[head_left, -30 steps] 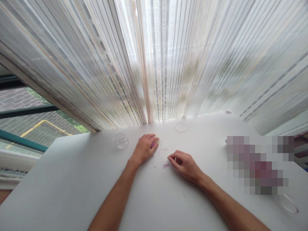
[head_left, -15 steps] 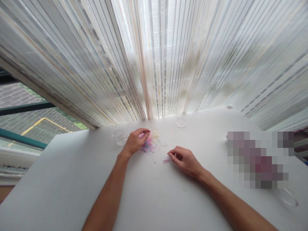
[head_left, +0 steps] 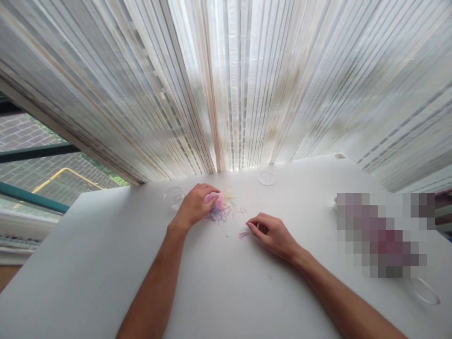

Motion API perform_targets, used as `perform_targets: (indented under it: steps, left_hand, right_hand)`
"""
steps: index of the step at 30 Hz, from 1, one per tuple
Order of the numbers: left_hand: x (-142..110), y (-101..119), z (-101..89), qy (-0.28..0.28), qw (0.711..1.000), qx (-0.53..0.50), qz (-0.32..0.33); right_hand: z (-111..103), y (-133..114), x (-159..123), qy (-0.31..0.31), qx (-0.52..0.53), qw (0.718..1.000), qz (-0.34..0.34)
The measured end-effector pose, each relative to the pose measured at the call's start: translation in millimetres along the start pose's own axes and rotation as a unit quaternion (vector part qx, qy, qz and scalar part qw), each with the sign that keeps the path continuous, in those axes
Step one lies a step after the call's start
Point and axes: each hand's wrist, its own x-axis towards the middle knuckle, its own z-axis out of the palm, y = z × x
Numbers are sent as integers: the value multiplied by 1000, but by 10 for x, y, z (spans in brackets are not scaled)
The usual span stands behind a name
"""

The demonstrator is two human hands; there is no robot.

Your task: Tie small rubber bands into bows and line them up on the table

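Note:
A loose pile of small, thin rubber bands in pink, purple, blue and pale yellow lies on the white table. My left hand hovers at the pile's left side, thumb and forefinger slightly parted, with nothing visible between them. To the right, my right hand rests near the tabletop with thumb and forefinger pinched together; whatever is in the pinch is too small to see. Just left of those fingertips is a little group of pinkish-purple bands, apart from the main pile.
Behind my left hand sits a clear round container. A clear round lid lies near the striped curtain at the table's back. On the right are a blurred-out object and a clear ring-like item.
My left thumb and forefinger, nearly touching before, have parted slightly, and that hand has moved a little left. My right hand stays pinched in nearly the same place. The view has shifted slightly.

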Motion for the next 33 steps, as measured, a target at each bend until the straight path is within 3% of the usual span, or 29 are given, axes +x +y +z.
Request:
perform_targets:
  steps: [6, 11, 21, 29, 33]
  left_hand:
    - [-17, 82, 142, -68, 995, 67, -4]
    - [-4, 71, 190, -68, 994, 81, 3]
    - [-1, 31, 8, -19, 998, -50, -41]
    - [-11, 73, -38, -86, 996, -29, 18]
    - [-53, 10, -198, -93, 995, -5, -23]
  right_hand:
    - [2, 3, 5, -1, -3, 1000, -2]
    - [-1, -4, 2, -1, -9, 1000, -3]
    - [3, 20, 8, 2, 0, 1000, -8]
    - [5, 22, 11, 11, 4, 1000, -8]
    - [-2, 17, 10, 30, 5, 1000, -7]
